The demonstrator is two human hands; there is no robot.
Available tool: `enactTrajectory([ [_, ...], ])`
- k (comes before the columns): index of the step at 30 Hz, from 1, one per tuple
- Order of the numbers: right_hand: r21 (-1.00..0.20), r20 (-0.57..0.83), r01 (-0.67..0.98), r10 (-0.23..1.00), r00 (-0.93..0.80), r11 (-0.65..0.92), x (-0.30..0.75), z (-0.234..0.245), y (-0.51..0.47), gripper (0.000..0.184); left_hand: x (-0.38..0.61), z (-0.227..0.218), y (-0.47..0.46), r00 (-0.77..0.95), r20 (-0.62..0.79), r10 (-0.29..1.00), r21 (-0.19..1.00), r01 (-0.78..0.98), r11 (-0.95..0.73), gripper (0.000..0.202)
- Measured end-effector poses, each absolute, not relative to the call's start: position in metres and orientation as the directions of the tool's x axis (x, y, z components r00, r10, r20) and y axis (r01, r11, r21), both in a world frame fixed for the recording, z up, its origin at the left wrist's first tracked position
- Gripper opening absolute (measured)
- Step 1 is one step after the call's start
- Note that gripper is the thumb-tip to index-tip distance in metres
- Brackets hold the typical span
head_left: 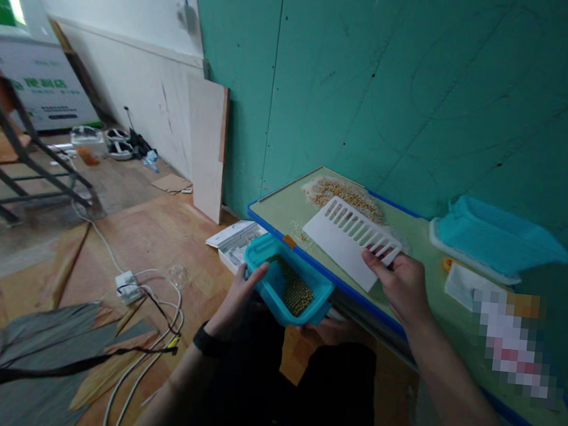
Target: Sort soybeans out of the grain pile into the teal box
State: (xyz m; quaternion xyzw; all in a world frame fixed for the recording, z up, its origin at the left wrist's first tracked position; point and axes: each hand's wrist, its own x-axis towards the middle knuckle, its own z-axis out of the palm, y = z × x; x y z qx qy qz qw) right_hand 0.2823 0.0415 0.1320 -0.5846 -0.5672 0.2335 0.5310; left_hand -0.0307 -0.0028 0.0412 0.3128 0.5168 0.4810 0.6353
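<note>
My left hand [235, 302], with a dark band at the wrist, grips the near left rim of a turquoise plastic bin [272, 299], thumb over the edge. Green and yellowish beans [297, 293] lie inside the bin, which is held just below the table's front edge. My right hand [402, 285] pinches the right end of a white flat slotted sheet [344, 244] above the table [279, 206]. Beyond the sheet spreads a pile of tan beans [343, 195] mixed with fine pale grains, partly hidden by it. A few grains lie near the orange clip [289, 242].
A second turquoise bin [505, 238] stands on a white lid or tray by the green wall. Right of it lie a white packet [465, 284] and a blurred patch. White cables and a power strip [129, 287] lie on the floor, with a chair [14, 140] at far left.
</note>
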Motion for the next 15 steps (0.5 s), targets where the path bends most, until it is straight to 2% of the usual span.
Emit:
enactTrajectory([
  [5, -0.907, 0.291, 0.372, 0.932, 0.215, 0.197, 0.28, 0.13, 0.055, 0.053, -0.034, 0.044, -0.001, 0.014, -0.35, 0.937, 0.9, -0.274, 0.34, 0.081],
  [15, -0.946, 0.221, 0.281, 0.955, 0.199, 0.161, 0.273, 0.128, 0.056, 0.054, -0.041, 0.047, -0.003, 0.01, -0.337, 0.941, 0.911, -0.25, 0.329, 0.082],
])
